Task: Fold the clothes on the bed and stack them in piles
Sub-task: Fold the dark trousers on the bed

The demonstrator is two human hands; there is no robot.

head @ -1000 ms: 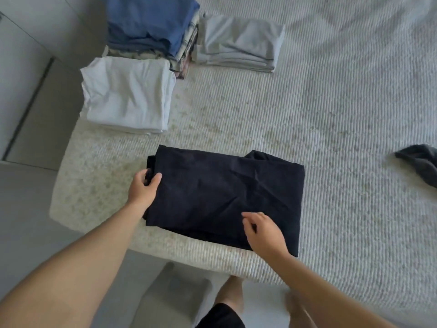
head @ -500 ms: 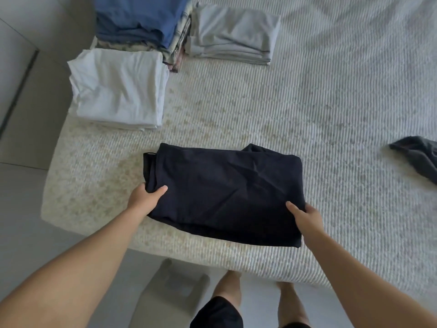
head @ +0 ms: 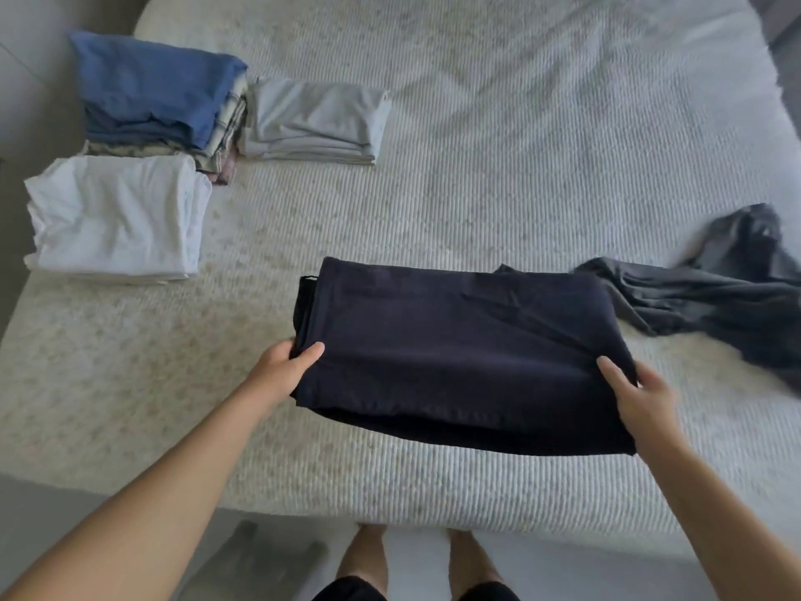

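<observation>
A folded dark navy garment (head: 459, 340) is held just above the bed (head: 498, 175), its near edge sagging. My left hand (head: 284, 368) grips its left edge, thumb on top. My right hand (head: 637, 392) grips its right edge the same way. At the far left stand three folded piles: a white pile (head: 117, 214), a pile topped with blue cloth (head: 151, 93) and a light grey pile (head: 316, 119). An unfolded dark grey garment (head: 728, 288) lies crumpled at the right.
The bed's near edge (head: 390, 509) runs across the bottom, with my bare legs and the floor below it. A grey object (head: 260, 557) sits on the floor by my feet. The bed's left edge lies just beyond the piles.
Both hands took hold of the navy garment's sides and lifted it off the bed. The view shifted, showing more of the bed and the grey garment at the right.
</observation>
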